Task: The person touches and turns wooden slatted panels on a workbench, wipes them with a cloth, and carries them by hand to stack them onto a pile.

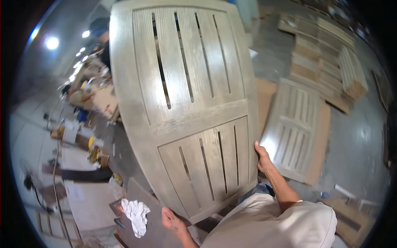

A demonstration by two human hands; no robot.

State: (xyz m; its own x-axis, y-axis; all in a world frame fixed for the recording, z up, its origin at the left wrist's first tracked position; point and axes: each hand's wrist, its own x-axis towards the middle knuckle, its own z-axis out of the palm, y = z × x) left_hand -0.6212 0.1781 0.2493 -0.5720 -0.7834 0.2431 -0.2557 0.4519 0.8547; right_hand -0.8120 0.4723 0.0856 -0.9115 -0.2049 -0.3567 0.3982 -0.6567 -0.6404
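Observation:
A large greyish-brown slatted wooden door panel (198, 120) fills the middle of the view, tilted up before me. It has two framed sections with long narrow slots. My left hand (173, 221) grips its lower left edge, thumb against the front face, the other fingers hidden behind. On the right edge, lower down, my right hand (261, 156) holds the panel in the same way, its fingers mostly out of sight. Beside my left hand, a crumpled white cloth (135, 217) lies on a brown board (159, 229).
A similar slatted panel (289, 132) lies on cardboard (319, 153) on the floor to the right. Stacked wooden parts (314, 58) stand farther back. Cluttered worktables (84, 198) line the left side. A person in dark clothes (100, 31) is partly hidden behind the panel.

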